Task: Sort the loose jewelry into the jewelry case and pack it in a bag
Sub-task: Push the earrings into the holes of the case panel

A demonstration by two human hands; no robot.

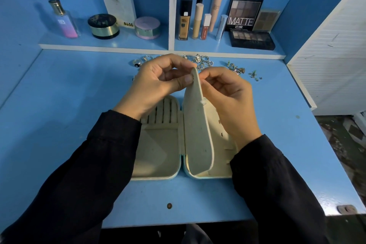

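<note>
The jewelry case (158, 154) lies open on the desk (59, 125). Above the case, the left hand (156, 83) pinches the top of its raised flap (198, 125), and the right hand (227, 93), fingers curled, pinches the flap's far side. Loose jewelry (204, 61) lies beyond the case.

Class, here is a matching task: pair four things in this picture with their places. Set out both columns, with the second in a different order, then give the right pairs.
Things
1. perfume bottle
2. flap
3. loose jewelry
4. MATTE palette

Places
A. gripped at its top by the left hand, above the open case
B. left shelf
C. right shelf
D. on the desk, beyond the hands

Pairs: 1-B, 2-A, 3-D, 4-C
</note>
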